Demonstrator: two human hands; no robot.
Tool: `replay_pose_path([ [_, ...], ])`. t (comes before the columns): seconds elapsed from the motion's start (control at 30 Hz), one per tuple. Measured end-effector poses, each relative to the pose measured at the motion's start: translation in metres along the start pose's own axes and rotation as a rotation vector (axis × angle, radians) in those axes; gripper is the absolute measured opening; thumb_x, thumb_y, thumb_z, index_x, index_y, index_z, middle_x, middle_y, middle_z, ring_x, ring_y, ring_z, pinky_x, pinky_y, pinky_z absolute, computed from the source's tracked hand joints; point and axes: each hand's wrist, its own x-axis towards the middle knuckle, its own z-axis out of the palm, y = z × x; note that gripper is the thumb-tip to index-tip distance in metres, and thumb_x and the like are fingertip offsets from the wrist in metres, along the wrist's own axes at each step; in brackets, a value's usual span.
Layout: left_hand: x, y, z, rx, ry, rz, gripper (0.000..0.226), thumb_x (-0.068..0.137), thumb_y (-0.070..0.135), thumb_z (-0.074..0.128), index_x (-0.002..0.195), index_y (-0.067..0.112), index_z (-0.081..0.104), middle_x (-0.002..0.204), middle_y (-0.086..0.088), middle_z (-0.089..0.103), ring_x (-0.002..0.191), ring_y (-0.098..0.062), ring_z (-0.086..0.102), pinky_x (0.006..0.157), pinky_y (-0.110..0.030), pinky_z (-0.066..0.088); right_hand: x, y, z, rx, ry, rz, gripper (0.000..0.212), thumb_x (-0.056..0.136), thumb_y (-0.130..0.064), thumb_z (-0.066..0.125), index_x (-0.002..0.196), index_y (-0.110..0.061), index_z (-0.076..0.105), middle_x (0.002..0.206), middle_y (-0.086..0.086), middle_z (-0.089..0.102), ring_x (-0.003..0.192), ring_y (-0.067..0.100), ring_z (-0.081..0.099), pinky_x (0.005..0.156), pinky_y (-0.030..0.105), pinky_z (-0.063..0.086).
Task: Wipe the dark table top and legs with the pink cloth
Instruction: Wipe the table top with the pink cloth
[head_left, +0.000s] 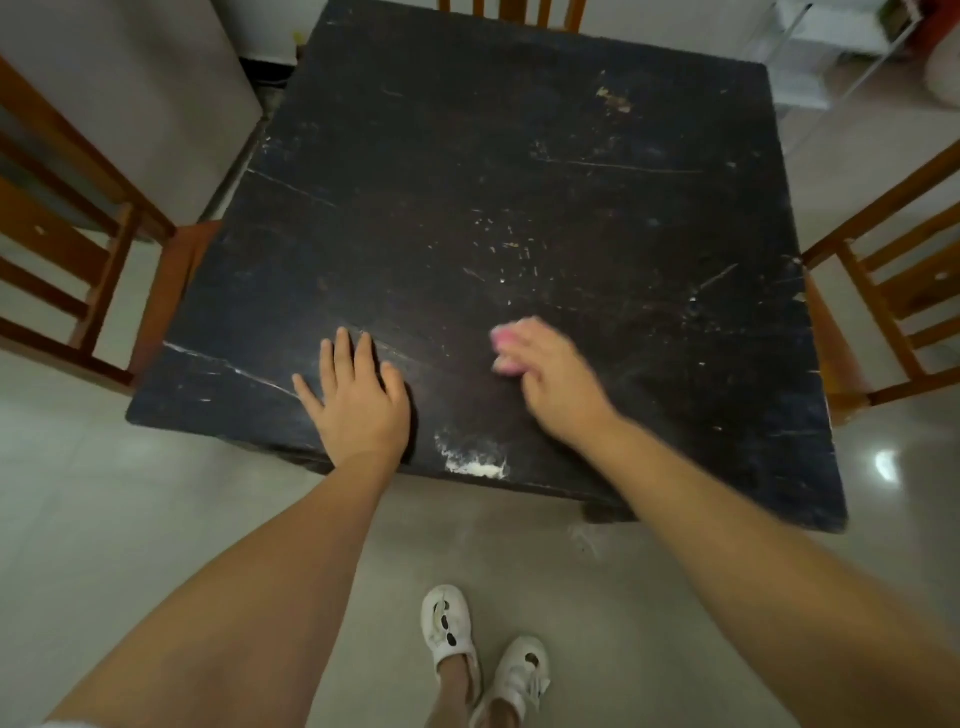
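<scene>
Left hand (358, 400) lay flat, fingers straight, on dark desk (519, 182) near edge. Right hand (550, 374), blurred, clutched pink cloth (505, 353) against the desktop, near centre. No writing legible anywhere.

One dark table (467, 182) stands in view, with one pink cloth (506, 353) lying on its top near the front edge. Two hands rest on that top: the left hand (358, 400) and the right hand (556, 379). Three wooden chairs: one (78, 249) at the left edge, one (893, 291) at the right edge, one (511, 13) at the far edge. Two white shoes (483, 654) on the floor.
</scene>
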Motion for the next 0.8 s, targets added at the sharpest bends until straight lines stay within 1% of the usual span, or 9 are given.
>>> replay_pose_path([
  [0.07, 0.001, -0.001, -0.002, -0.025, -0.006, -0.002, 0.048, 0.097, 0.033, 0.027, 0.143, 0.020, 0.031, 0.154, 0.000, 0.019, 0.143, -0.014, 0.006, 0.113, -0.046, -0.008, -0.030, -0.023, 0.029, 0.040, -0.102, -0.133, 0.047, 0.074, -0.003, 0.032, 0.099, 0.005, 0.070, 0.110, 0.017, 0.069, 0.113, 0.028, 0.052, 0.113, 0.021, 0.025],
  [0.17, 0.000, -0.002, -0.005, -0.060, -0.029, -0.001, 0.047, 0.098, 0.035, 0.026, 0.143, 0.021, 0.031, 0.155, 0.001, 0.017, 0.143, -0.013, 0.005, 0.114, -0.043, -0.008, -0.063, -0.036, 0.054, 0.038, -0.281, -0.204, 0.046, 0.082, -0.013, 0.035, 0.112, -0.006, 0.068, 0.123, 0.009, 0.065, 0.123, 0.029, 0.052, 0.105, 0.052, 0.039],
  [0.23, 0.000, -0.001, -0.007, -0.072, -0.050, 0.001, 0.048, 0.098, 0.036, 0.026, 0.143, 0.021, 0.030, 0.155, 0.001, 0.016, 0.143, -0.013, 0.003, 0.114, -0.043, -0.009, -0.074, -0.039, 0.056, 0.079, -0.353, -0.219, 0.039, 0.086, -0.015, 0.042, 0.115, -0.011, 0.067, 0.127, 0.004, 0.063, 0.128, 0.027, 0.049, 0.099, 0.061, 0.039],
  [0.33, -0.002, -0.003, -0.012, -0.115, -0.106, 0.009, 0.047, 0.098, 0.034, 0.026, 0.143, 0.021, 0.029, 0.155, 0.002, 0.014, 0.143, -0.012, 0.002, 0.114, -0.042, -0.009, -0.079, -0.043, 0.025, 0.219, -0.346, -0.264, 0.036, 0.084, -0.006, 0.044, 0.107, -0.007, 0.071, 0.119, 0.006, 0.067, 0.122, 0.019, 0.052, 0.106, 0.040, 0.040],
  [0.4, -0.004, -0.005, -0.015, -0.164, -0.123, 0.043, 0.045, 0.098, 0.030, 0.028, 0.142, 0.019, 0.034, 0.155, 0.001, 0.017, 0.143, -0.012, 0.005, 0.114, -0.042, -0.009, -0.068, -0.030, -0.012, 0.349, -0.130, -0.132, 0.035, 0.083, 0.008, 0.046, 0.104, -0.002, 0.072, 0.116, 0.007, 0.067, 0.114, 0.006, 0.054, 0.100, 0.018, 0.042],
  [0.47, -0.007, -0.005, -0.015, -0.172, -0.097, 0.070, 0.043, 0.098, 0.027, 0.031, 0.139, 0.017, 0.039, 0.153, 0.000, 0.022, 0.142, -0.014, 0.008, 0.114, -0.043, -0.007, -0.046, 0.005, -0.055, 0.438, 0.111, 0.168, 0.038, 0.084, 0.014, 0.044, 0.110, -0.001, 0.067, 0.121, 0.005, 0.063, 0.111, -0.001, 0.055, 0.091, 0.015, 0.048],
  [0.57, -0.011, 0.001, -0.003, -0.036, -0.031, 0.073, 0.045, 0.097, 0.030, 0.031, 0.140, 0.019, 0.035, 0.154, -0.001, 0.020, 0.143, -0.016, 0.008, 0.114, -0.046, -0.004, -0.033, 0.059, -0.082, 0.116, 0.183, 0.395, 0.044, 0.084, 0.012, 0.046, 0.121, -0.006, 0.062, 0.129, 0.010, 0.058, 0.119, 0.020, 0.055, 0.104, 0.020, 0.040],
  [0.67, -0.012, 0.004, 0.007, 0.069, 0.005, 0.075, 0.049, 0.095, 0.034, 0.031, 0.143, 0.021, 0.029, 0.154, -0.003, 0.020, 0.142, -0.018, 0.008, 0.113, -0.049, -0.001, -0.053, 0.049, -0.041, -0.068, 0.099, 0.087, 0.044, 0.071, 0.012, 0.041, 0.101, 0.000, 0.071, 0.120, 0.018, 0.063, 0.118, 0.027, 0.053, 0.112, 0.018, 0.024],
  [0.8, -0.012, 0.004, 0.006, 0.090, -0.004, 0.074, 0.050, 0.095, 0.033, 0.032, 0.143, 0.021, 0.029, 0.154, -0.003, 0.020, 0.142, -0.018, 0.008, 0.113, -0.049, -0.001, -0.093, -0.022, 0.000, 0.125, -0.238, -0.206, 0.044, 0.071, 0.004, 0.037, 0.100, 0.002, 0.071, 0.117, 0.014, 0.067, 0.119, 0.022, 0.050, 0.112, 0.016, 0.021],
])
